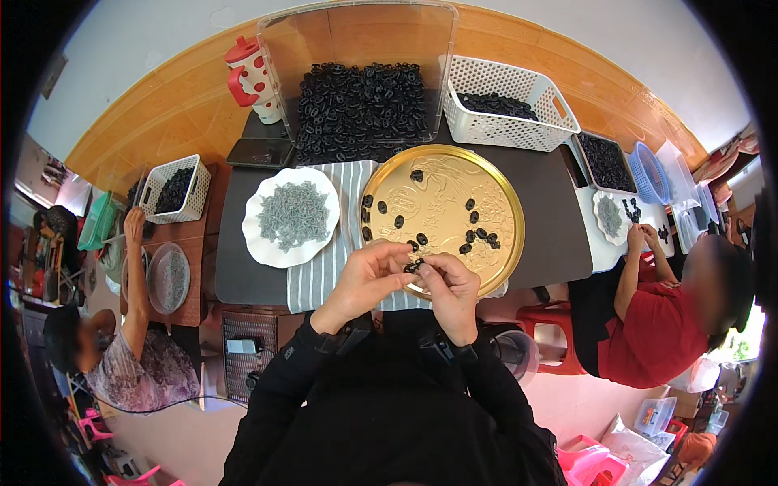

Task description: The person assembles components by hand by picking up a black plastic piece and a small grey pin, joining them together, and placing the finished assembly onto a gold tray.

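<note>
Over the near edge of a round gold tray (506, 243), my hands meet at a small black oval plastic part (413, 266). My left hand (365, 279) has thumb and fingers closed around one side of it. From the other side my right hand (452, 293) pinches it, thumb against forefinger. Fingertips hide much of the part. Several similar black parts lie scattered on the tray, some in a row at its left rim. Beside it, a white scalloped plate (255, 219) holds a heap of small grey-green pieces (293, 215), too fine to name. A striped cloth (312, 279) lies underneath.
At the back stand a clear bin (438, 89) of black parts, a white perforated basket (519, 134) and a red-and-white tumbler (258, 81). A phone (259, 152) lies at the back left. Co-workers sit at left (138, 364) and right (648, 324) tables.
</note>
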Demonstrator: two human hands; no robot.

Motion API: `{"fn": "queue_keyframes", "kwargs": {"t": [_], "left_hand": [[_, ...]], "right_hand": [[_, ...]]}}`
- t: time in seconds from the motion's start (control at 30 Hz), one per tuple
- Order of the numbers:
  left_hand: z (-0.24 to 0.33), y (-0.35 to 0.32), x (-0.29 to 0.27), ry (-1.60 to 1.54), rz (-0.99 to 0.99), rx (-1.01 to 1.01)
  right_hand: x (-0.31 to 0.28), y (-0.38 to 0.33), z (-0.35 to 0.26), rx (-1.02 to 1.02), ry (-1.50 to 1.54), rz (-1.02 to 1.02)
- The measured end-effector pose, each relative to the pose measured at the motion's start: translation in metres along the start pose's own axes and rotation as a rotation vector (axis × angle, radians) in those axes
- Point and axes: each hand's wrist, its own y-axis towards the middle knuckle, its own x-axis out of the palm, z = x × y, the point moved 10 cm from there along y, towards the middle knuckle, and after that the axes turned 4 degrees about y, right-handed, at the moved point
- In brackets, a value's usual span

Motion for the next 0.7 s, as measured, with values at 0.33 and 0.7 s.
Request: {"fn": "queue_keyframes", "kwargs": {"t": [0.33, 0.7], "left_hand": [[-0.001, -0.001, -0.001, 0.112, 0.008, -0.080], [0.001, -0.004, 0.002, 0.101, -0.007, -0.142]], "right_hand": [[0.012, -0.004, -0.034, -0.297, -0.263, -0.098], [0.023, -0.009, -0.052, -0.407, -0.376, -0.197]]}}
